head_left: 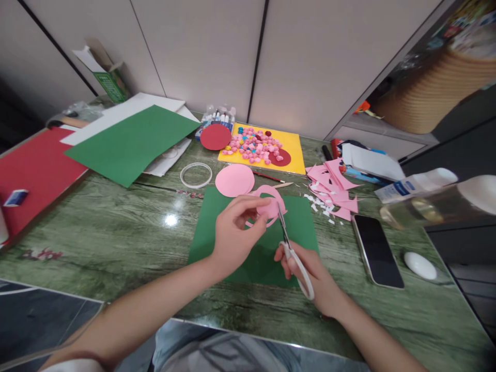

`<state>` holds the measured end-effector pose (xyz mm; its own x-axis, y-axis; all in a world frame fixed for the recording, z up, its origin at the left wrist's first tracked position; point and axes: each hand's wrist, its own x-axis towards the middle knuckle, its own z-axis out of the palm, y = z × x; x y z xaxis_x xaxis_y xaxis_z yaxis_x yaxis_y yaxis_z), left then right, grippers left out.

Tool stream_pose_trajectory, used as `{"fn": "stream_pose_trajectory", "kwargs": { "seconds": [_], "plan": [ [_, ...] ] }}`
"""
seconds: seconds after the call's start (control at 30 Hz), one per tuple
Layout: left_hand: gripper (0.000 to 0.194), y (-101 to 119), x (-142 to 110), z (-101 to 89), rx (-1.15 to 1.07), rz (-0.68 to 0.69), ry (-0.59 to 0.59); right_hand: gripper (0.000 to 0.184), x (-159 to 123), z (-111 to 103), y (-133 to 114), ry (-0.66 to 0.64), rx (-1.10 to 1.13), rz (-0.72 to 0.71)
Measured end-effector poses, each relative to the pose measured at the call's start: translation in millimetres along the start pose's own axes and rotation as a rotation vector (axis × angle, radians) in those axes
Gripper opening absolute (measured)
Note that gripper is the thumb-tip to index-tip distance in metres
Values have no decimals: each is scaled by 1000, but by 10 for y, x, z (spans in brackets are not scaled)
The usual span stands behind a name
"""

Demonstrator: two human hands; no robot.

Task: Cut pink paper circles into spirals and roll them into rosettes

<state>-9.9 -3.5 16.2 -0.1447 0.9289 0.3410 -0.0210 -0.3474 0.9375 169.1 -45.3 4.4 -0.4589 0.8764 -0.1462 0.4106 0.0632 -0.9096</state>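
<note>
My left hand [236, 227] is closed on a piece of pink paper [271, 202] held above a green sheet [302, 222] on the table. My right hand [310, 271] grips white-handled scissors [292, 253], and their blades reach up into the pink paper. Just beyond the held piece, a pink paper disc [234, 180] lies flat. Pink offcuts [335, 191] and small white snippets lie to the right.
A phone [377, 250] and a white oval object [420, 265] lie at the right. A yellow sheet [292, 150] carries small pink pieces and red discs. A tape ring [196, 174], large green [132, 139] and red [34, 170] sheets lie left. Bottles stand far right.
</note>
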Motion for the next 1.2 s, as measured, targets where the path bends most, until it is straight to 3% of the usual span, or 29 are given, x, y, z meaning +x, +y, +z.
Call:
{"fn": "stream_pose_trajectory", "kwargs": {
  "seconds": [0.2, 0.47, 1.2],
  "plan": [
    [12, 32, 23, -2, -14, -9, 36, 41, 4, -8, -12, -4, -2, 6],
    [17, 37, 53, -12, -49, 19, 64, 40, 9, -11, -21, -17, -10, 25],
    [26, -30, -4, 19, -1, 43, -12, 40, 18, 2, 3, -5, -20, -17]
  ]
}}
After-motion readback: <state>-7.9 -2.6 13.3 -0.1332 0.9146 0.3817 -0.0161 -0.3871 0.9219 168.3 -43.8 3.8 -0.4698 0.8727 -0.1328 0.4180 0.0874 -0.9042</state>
